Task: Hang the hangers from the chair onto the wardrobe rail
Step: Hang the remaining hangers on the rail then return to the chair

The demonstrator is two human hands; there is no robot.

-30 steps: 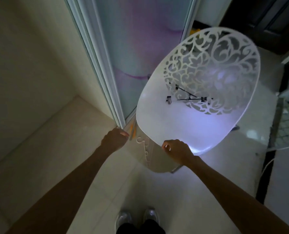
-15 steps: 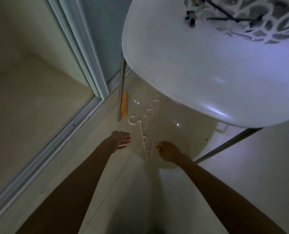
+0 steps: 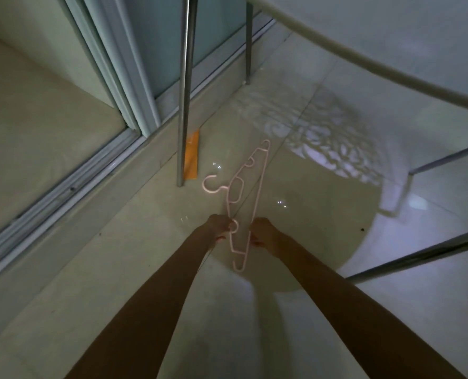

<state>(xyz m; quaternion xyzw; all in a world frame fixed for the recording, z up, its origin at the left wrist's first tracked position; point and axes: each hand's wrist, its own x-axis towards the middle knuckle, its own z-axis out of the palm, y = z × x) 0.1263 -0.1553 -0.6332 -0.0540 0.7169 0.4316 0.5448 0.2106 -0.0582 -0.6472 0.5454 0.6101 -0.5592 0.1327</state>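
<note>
Two bare arms are reaching down to the floor [image 3: 117,269], and both hands are meeting at a pink hanger [image 3: 243,198] that is lying flat on the pale tiles under the chair [image 3: 364,67]. The left hand [image 3: 218,227] is sitting at the hanger's left side, and its fingers [image 3: 228,225] are touching the thin pink bar by a little loop; they are looking curled, but I cannot tell if they are really pinching it. The right hand [image 3: 263,231] is sitting at the hanger's right side, right against the long straight bar, and I cannot tell if it is gripping or only touching. The hanger's hook [image 3: 210,185] is pointing off to the left, close to the foot of a metal chair leg [image 3: 185,91]. An orange strip [image 3: 191,155] is lying on the floor just behind that leg. The white chair seat is filling the top right corner, and more of its metal legs are showing on the right. Light is shining through the chair and is making a leafy, lacy pattern [image 3: 334,143] on the tiles past the hanger. A sliding door [image 3: 156,45] and its metal track [image 3: 63,184] are running along the left, with the wardrobe floor [image 3: 35,105] showing beyond the track.
</note>
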